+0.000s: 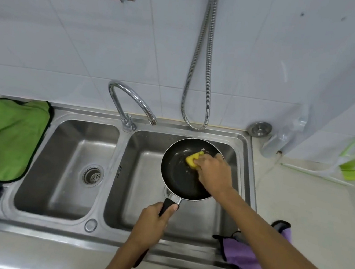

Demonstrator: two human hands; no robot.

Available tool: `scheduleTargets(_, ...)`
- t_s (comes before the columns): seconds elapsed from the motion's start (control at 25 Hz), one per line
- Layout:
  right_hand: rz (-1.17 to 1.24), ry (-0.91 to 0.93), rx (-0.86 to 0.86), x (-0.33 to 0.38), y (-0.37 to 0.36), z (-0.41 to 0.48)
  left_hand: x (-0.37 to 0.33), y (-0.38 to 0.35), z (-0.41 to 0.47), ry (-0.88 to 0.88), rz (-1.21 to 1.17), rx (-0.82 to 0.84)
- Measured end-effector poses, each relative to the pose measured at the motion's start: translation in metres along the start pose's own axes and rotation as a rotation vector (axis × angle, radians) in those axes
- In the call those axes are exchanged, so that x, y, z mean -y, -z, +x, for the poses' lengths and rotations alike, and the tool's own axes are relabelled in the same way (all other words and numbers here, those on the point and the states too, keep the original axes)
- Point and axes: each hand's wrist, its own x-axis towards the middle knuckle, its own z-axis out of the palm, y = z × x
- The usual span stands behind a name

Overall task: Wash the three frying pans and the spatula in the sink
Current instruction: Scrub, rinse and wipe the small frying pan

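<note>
**Scrubbing a pan in the right basin**

The step in hand looks like the scrubbing of one frying pan [174, 176]. The pan hangs tilted inside the right basin [140, 156] of the double sink, dark inner face up. The left hand [153, 222] has its fingers curled round the black handle [167, 206] and bears the pan. The right hand [214, 171] grips a yellow sponge [192, 159] and presses it against the pan's inner surface near the far rim. A few pale flecks, perhaps suds, lie beside the sponge.

The next move probably calls for working the sponge over the remaining surface, with the handle held firmly so the pan does not swing. A rinse under the faucet [132, 98] would follow; its spout hangs over this basin and no stream shows.

In the left basin [58, 165] only the drain strainer [93, 175] is visible. The other two pans and the spatula are not in view. A green cloth [3, 136] lies left of the sink, a purple cloth [246, 259] at its near right corner.
</note>
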Motion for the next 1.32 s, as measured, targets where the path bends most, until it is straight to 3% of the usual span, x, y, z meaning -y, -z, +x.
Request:
scheduleTargets(0.16,0.068,0.166,-0.027,0.019,-0.009,-0.045,-0.002,0.000,0.005,-0.044,0.079,-0.029)
scheduleTargets(0.28,0.061,0.135,-0.063,0.042,-0.007,-0.013,-0.007,-0.007,0.001,-0.074,0.119,-0.017)
scheduleTargets(0.44,-0.071,0.039,-0.017,0.012,0.004,0.018,0.000,0.002,-0.002,-0.033,0.062,-0.057)
scheduleTargets(0.68,0.005,0.212,0.039,0.028,-0.009,-0.037,-0.006,-0.002,0.002,-0.055,0.148,-0.096)
scheduleTargets(0.8,0.029,0.153,-0.026,0.039,-0.008,0.004,-0.006,-0.007,0.000,-0.052,0.166,-0.095)
scheduleTargets(0.92,-0.048,0.061,0.071,0.021,0.004,0.026,0.001,0.000,0.000,-0.030,0.153,-0.113)
scheduleTargets(1.04,-0.109,0.082,0.116,0.010,0.001,-0.001,0.010,0.005,0.005,-0.005,0.139,-0.133)
scheduleTargets(1.16,-0.025,0.120,0.217,0.045,-0.008,-0.029,0.009,-0.003,0.006,-0.009,0.181,-0.100)
scheduleTargets(1.32,0.024,0.039,0.176,0.068,-0.007,0.007,0.009,-0.009,-0.001,0.006,0.180,-0.039)
